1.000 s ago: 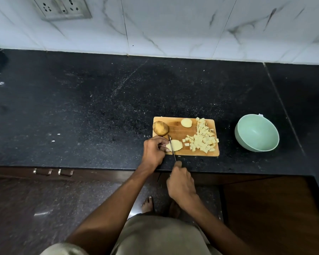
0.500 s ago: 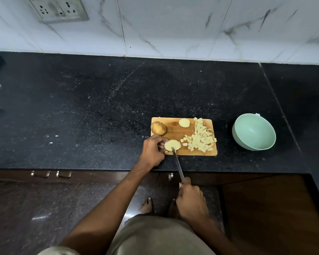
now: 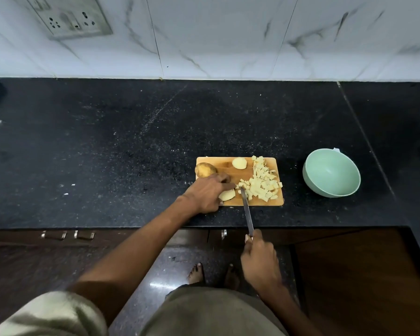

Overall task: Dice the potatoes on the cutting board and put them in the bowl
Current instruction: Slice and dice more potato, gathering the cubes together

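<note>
- On the black speckled tabletop (image 3: 131, 154), the rectangular wooden cutting board (image 3: 230, 202) carries pale diced potato cubes (image 3: 262, 184); the mint-green round bowl (image 3: 331, 172) sits apart, empty.
- Left hand (image 3: 207, 194) presses a pale cut potato half (image 3: 227, 195), fingers curled over it.
- Right hand (image 3: 260, 260) grips the steel-bladed knife (image 3: 247, 210); slicing evenly, with fingertips tucked clear, seems best.

You can read no text, label, brand or number anywhere in what you see here.
</note>
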